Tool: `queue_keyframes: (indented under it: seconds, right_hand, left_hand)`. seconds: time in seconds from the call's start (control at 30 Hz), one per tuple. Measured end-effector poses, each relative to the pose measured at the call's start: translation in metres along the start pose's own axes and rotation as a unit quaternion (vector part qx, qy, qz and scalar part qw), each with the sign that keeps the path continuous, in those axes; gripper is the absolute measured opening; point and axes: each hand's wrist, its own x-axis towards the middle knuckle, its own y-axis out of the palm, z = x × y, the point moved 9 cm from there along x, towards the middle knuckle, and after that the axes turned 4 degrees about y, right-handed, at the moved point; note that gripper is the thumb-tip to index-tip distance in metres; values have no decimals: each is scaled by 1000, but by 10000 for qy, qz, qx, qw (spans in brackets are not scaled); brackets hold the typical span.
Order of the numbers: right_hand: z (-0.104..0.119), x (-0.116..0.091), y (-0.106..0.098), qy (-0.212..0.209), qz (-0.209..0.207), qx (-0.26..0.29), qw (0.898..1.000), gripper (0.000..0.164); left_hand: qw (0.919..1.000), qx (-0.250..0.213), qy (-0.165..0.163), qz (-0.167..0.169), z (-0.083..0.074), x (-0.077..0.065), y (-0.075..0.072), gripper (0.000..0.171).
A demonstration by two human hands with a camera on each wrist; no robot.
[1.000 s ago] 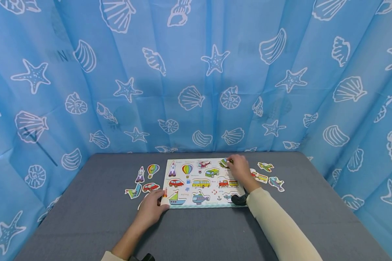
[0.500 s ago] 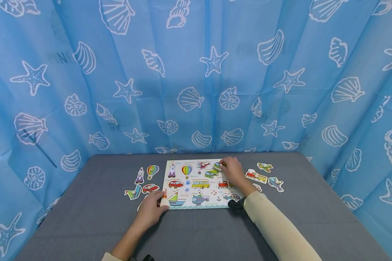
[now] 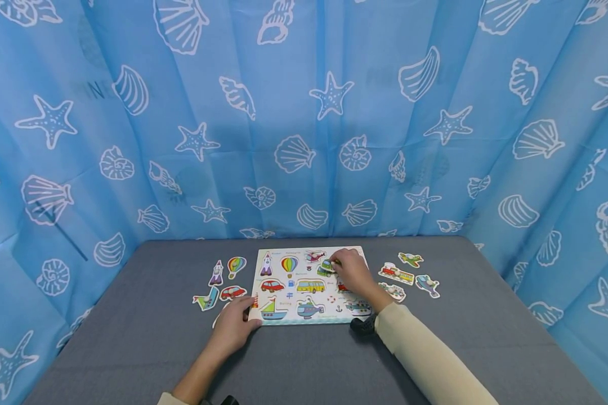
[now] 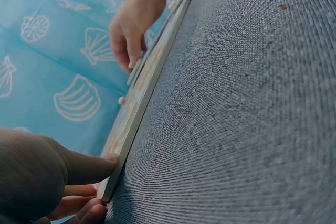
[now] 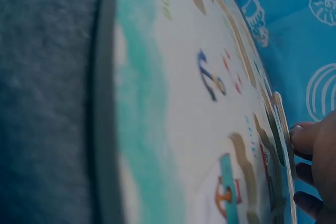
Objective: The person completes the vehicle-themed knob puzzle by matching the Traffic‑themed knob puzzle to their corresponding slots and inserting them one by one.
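Note:
A white puzzle board [image 3: 334,319] printed with vehicles lies on the grey table. My left hand [image 3: 233,322] grips its near left corner; in the left wrist view the thumb [image 4: 94,167] lies on top and fingers reach around the edge. My right hand [image 3: 353,273] pinches a green vehicle puzzle piece [image 3: 326,265] over the printed green truck, right of the balloon picture. From the right wrist view, the piece [image 5: 288,171] stands edge-on, close above the board. Whether it touches the board, I cannot tell. The right hand and forearm cover the board's right side.
Left of the board lie a rocket piece [image 3: 216,273], a balloon piece [image 3: 236,266], a red car piece [image 3: 232,292] and a sailboat piece [image 3: 206,298]. To the right are an airplane piece [image 3: 410,259], a train piece [image 3: 396,274] and others. A blue curtain [image 3: 294,112] hangs behind.
My right hand has carried the green vehicle piece left and slightly nearer, from the board's far right corner to the printed truck. The left hand has kept its hold on the corner.

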Motion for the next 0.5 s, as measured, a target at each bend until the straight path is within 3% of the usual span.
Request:
queue_keyframes:
  seconds: [0.23, 0.5]
  right_hand:
    - [8, -3, 8, -255, 41, -110, 9996, 7]
    - [10, -5, 10, -227, 67, -112, 9997, 9]
  left_hand:
    - [10000, -26, -1, 9, 0, 0, 1, 49]
    - [10000, -23, -49, 36, 1, 0, 1, 50]
